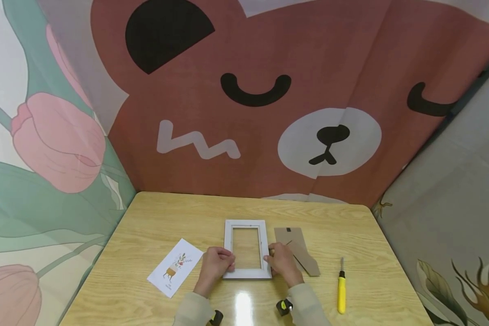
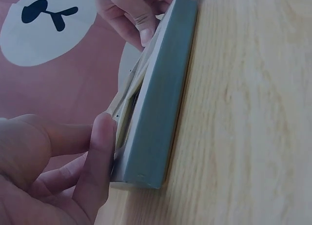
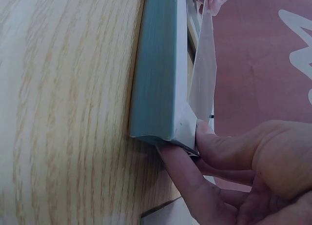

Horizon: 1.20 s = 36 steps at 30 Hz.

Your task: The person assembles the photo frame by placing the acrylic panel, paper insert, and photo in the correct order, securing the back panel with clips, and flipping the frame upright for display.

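Observation:
A white picture frame (image 1: 247, 274) lies on the table with its opening facing up; its outer side looks blue-grey in the wrist views. My left hand (image 1: 216, 267) is at the frame's lower left, where thumb and finger pinch the edge of a thin clear sheet (image 3: 204, 73). The sheet stands tilted over the frame's opening, its left side raised. At the right side, my right hand (image 1: 284, 262) grips the frame, thumb on the rim and a finger at its outer underside. Whether the right thumb also touches the sheet, I cannot tell.
A brown backing board (image 1: 285, 235) with a stand leg lies right of the frame. Farther right is a yellow-handled tool (image 1: 341, 290) with a thin metal tip. A white card (image 1: 175, 267) with a printed plant lies left. Printed curtains border the wooden table (image 1: 179, 213).

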### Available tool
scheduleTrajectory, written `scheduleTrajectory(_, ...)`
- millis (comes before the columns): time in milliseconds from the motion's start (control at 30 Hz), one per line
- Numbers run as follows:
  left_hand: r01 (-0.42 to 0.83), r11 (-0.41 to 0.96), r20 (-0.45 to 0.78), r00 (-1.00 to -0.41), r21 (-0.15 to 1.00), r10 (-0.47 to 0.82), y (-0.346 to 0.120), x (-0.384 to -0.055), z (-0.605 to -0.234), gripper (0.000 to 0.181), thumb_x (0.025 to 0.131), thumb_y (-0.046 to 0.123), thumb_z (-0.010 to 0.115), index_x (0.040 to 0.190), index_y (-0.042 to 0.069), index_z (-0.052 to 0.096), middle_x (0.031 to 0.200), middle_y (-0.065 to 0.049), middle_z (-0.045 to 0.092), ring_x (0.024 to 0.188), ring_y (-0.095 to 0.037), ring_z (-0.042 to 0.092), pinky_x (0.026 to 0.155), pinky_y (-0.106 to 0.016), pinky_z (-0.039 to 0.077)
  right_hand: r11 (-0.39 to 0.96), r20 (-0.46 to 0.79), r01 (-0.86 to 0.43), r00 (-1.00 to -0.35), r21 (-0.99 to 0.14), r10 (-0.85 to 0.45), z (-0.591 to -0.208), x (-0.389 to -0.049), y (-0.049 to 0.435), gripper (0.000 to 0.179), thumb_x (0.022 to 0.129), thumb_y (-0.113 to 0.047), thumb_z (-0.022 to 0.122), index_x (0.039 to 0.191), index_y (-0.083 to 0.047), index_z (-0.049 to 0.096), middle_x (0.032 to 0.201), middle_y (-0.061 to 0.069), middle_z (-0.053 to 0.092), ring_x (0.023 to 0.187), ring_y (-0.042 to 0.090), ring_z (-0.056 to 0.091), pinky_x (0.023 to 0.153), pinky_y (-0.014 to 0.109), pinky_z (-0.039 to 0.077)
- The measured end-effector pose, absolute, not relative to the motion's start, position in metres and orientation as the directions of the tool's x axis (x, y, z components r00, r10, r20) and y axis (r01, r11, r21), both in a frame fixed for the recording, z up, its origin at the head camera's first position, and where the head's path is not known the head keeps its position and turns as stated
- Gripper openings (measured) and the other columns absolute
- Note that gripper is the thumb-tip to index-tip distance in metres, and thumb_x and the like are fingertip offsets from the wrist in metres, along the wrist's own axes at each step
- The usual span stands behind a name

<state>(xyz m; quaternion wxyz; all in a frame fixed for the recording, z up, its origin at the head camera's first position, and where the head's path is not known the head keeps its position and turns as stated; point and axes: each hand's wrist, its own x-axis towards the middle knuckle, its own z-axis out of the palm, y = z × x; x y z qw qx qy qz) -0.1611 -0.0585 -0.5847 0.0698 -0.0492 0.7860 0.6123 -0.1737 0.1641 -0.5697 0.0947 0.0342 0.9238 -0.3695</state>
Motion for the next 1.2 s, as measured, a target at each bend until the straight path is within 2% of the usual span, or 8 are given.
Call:
scheduleTrajectory(267,-0.085,0.346,-0.084,-0.996,0.934,-0.018,-0.058,-0.1616,-0.5874,0.01,0.087,0.003,0.077,0.09,-0.005,0.07,0.066,-0.007,0.071,0.054,-0.011,0.067,0.052,-0.023,0.053,0.728,-0.209,0.144,-0.978,-0.67,0.001,-0.5695,-0.174,0.1637,0.039,0.093,-0.005,0.074,0.128,0.008,0.066,0.087,0.014,0.067,0.054,0.014,0.063,0.047,0.026,0.054)
scheduleTrajectory(533,-0.053,0.575,-0.004,-0.996,0.816,-0.085,-0.0539,-0.1626,-0.5849,0.011,0.08,0.011,0.083,0.083,0.005,0.075,0.067,0.0,0.069,0.057,-0.007,0.058,0.054,-0.024,0.048,0.722,-0.207,0.143,-0.978,-0.677,-0.001,-0.5705,-0.1742,0.1636,0.039,0.093,-0.005,0.073,0.129,0.008,0.065,0.085,0.014,0.067,0.053,0.014,0.063,0.047,0.027,0.053)
scheduleTrajectory(933,-0.028,0.61,0.04,-0.994,0.792,-0.097,-0.052,-0.1622,-0.5819,0.012,0.079,0.013,0.085,0.081,0.007,0.075,0.069,0.0,0.07,0.059,-0.007,0.059,0.055,-0.025,0.049,0.736,-0.222,0.156,-0.975,-0.659,0.007,-0.5694,-0.1741,0.1634,0.04,0.093,-0.006,0.073,0.13,0.007,0.065,0.087,0.015,0.067,0.051,0.014,0.063,0.046,0.026,0.053)
scheduleTrajectory(1200,-0.007,0.663,0.078,-0.992,0.749,-0.099,-0.0515,-0.1643,-0.5827,0.017,0.077,0.014,0.087,0.071,0.008,0.072,0.063,0.0,0.066,0.055,-0.009,0.055,0.052,-0.025,0.045,0.738,-0.198,0.133,-0.98,-0.661,-0.001,-0.5708,-0.1743,0.1641,0.039,0.093,-0.006,0.074,0.129,0.008,0.065,0.091,0.018,0.069,0.05,0.013,0.063,0.046,0.026,0.053)
